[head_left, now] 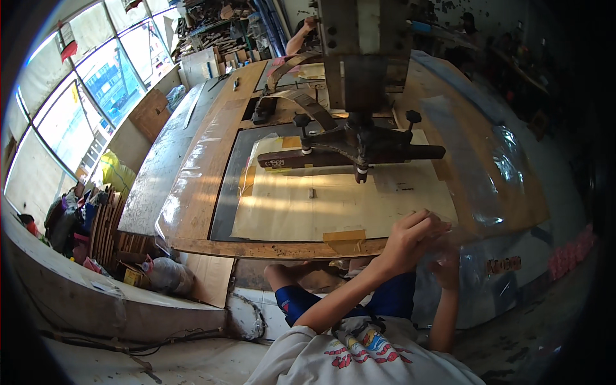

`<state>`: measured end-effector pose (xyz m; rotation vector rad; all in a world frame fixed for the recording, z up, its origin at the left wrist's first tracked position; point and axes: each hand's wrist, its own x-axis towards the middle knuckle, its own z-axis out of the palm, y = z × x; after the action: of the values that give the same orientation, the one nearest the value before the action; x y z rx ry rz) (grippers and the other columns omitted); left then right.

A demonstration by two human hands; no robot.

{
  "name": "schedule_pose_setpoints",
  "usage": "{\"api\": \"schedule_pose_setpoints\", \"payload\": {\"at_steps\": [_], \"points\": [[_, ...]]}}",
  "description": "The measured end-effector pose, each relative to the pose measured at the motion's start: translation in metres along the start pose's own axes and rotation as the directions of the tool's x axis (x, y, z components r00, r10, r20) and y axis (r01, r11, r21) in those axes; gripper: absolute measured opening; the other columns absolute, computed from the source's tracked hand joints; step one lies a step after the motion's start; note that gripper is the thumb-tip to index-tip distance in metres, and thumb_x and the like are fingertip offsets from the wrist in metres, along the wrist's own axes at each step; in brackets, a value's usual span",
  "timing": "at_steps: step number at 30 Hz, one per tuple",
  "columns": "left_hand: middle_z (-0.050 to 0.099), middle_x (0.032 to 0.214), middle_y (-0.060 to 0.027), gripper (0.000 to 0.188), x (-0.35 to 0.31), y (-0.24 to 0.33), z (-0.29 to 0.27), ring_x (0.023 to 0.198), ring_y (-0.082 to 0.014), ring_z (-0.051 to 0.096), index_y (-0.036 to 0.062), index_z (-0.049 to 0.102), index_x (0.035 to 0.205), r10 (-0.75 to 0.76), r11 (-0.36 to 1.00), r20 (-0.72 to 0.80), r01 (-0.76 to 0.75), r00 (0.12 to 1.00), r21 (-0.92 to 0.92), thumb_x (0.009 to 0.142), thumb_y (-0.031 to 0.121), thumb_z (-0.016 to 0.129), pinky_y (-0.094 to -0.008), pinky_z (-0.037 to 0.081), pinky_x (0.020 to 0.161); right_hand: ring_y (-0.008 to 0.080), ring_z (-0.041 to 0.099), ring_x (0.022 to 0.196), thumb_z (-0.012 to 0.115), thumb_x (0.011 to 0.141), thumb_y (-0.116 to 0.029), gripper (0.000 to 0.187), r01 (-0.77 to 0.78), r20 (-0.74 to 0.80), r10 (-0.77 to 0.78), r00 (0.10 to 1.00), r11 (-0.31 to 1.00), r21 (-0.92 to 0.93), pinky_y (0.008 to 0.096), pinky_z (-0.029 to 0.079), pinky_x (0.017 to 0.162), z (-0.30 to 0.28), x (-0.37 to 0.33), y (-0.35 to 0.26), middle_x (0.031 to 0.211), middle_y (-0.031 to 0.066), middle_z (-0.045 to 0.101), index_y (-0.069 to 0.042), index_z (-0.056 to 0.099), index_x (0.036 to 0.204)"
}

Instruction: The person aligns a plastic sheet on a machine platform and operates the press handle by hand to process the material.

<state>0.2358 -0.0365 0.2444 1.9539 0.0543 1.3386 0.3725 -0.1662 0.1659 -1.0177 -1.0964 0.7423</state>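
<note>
My left hand (414,237) reaches across to the right over the table's front edge, its fingers pinched together on clear plastic film. Close below it, my right hand (445,268) is raised with its fingers curled at the same film, which partly veils them. The clear plastic film (471,266) hangs and lies to the right of both hands. To their left, a cream sheet (289,215) lies flat on the table, with brown tape (344,242) at its front edge. A dark metal press bar (398,154) with knobs stands over the sheet's far part.
The press column (366,58) rises at the far middle. More plastic (504,160) covers the wooden table's right side. A person's arm (298,40) shows behind the column. A filled plastic bag (168,274) and wood strips stand at the left; a pink bundle (572,250) is far right.
</note>
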Motion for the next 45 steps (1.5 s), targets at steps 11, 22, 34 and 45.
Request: {"api": "schedule_pose_setpoints", "payload": {"at_steps": [11,22,34,45], "points": [[0.068,0.094,-0.0178,0.014,0.263,0.063,0.079,0.084,-0.0388,0.068,-0.0004,0.063,0.101,0.311,0.89,-0.307,-0.389,0.9,-0.239,0.09,0.006,0.07,-0.0439,0.053,0.072,0.0133,0.069,0.091,0.076,0.093,-0.011,0.022,-0.28,-0.223,0.263,0.939,0.959,-0.046,0.0273,0.055,0.083,-0.003,-0.073,0.056,0.1,0.0088,0.072,-0.004,0.067,0.112],[0.068,0.124,-0.0233,0.078,0.214,0.035,0.016,0.11,-0.0332,0.069,0.002,0.031,0.156,-0.172,0.981,0.529,0.094,0.831,0.17,0.098,0.041,0.066,-0.039,0.054,0.094,0.0041,0.045,0.045,0.065,0.1,-0.028,0.032,-0.492,-0.585,0.125,0.802,0.693,-0.527,0.0227,0.033,0.041,-0.222,0.019,-0.107,0.078,0.0011,0.065,-0.003,0.064,0.121],[0.053,0.145,-0.0263,0.079,-0.112,0.029,-0.45,0.135,-0.0365,0.051,-0.0061,0.046,0.146,-0.62,-0.03,-0.49,0.606,0.613,0.795,0.088,0.036,0.078,-0.0461,0.041,0.112,0.0029,0.048,0.053,0.069,0.097,-0.026,0.034,-0.501,-0.438,0.256,0.862,0.567,-0.654,0.0232,0.037,0.045,-0.252,0.058,-0.07,0.078,-0.0009,0.064,-0.006,0.067,0.125],[0.071,0.107,-0.0226,0.037,-0.171,-0.011,-0.505,0.103,-0.0409,0.066,-0.0014,0.069,0.111,-0.427,-0.339,-0.626,0.526,0.653,0.78,0.102,0.03,0.053,-0.0515,0.048,0.091,0.0271,0.064,0.104,0.071,0.095,-0.024,0.048,-0.425,-0.44,-0.081,0.894,0.157,-0.892,0.0411,0.049,0.089,-0.26,0.04,-0.068,0.12,0.0166,0.068,-0.001,0.059,0.136]]}}
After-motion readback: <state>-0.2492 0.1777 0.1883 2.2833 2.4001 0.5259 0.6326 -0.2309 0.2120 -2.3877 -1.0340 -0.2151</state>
